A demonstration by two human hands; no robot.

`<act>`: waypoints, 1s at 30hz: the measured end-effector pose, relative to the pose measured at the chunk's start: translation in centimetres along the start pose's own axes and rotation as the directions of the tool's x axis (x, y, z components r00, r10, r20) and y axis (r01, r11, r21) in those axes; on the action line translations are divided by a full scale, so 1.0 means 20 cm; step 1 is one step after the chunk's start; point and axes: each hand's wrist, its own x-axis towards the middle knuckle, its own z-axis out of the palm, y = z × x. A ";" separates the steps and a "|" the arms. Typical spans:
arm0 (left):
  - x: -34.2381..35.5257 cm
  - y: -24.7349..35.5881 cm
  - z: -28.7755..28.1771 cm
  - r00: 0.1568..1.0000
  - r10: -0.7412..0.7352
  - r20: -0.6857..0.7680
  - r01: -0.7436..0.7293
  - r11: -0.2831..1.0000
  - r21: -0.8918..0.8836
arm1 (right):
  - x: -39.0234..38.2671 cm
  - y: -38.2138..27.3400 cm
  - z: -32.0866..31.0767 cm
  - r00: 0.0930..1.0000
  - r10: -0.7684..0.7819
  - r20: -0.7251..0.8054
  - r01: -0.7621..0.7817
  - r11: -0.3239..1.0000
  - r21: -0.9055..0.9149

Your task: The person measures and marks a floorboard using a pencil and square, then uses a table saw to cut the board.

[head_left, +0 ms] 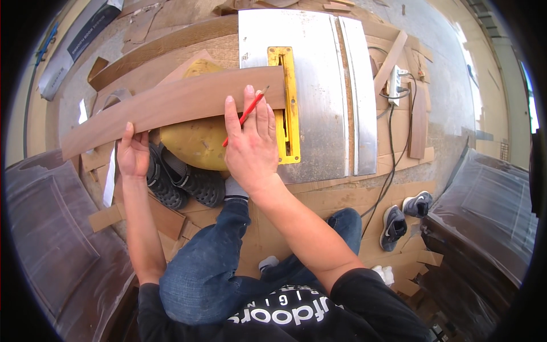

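A long reddish-brown wooden board [171,100] lies slanting from the left to the silver saw table [316,91], its right end over the yellow slotted insert [292,131]. My left hand [134,153] grips the board's lower edge near its left part, fingertips on top. My right hand [250,139] rests at the board's lower edge near the insert, fingertips on its surface, with a red pencil [245,117] held slanting across the fingers. The yellow saw body [194,148] shows under the board.
Cardboard [296,199] and wood offcuts [417,125] lie on the floor. A white power strip [396,85] has trailing cables [390,154]. Dark clogs [194,188] sit left, sneakers [393,228] right. Brown plastic-covered items [68,216] flank me. A long box [91,31] lies upper left.
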 end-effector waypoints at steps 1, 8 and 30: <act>0.00 0.00 0.00 1.000 -0.001 0.001 0.001 1.000 -0.001 | 0.00 0.00 0.00 1.000 0.000 0.000 0.000 1.000 -0.001; -0.01 0.00 -0.02 1.000 -0.010 0.015 0.010 1.000 -0.014 | -0.02 0.00 -0.01 1.000 0.001 0.013 -0.001 1.000 -0.001; -0.06 0.00 -0.04 0.999 -0.011 0.034 0.012 0.999 -0.035 | -0.05 -0.02 -0.04 0.999 0.020 0.027 -0.020 1.000 0.011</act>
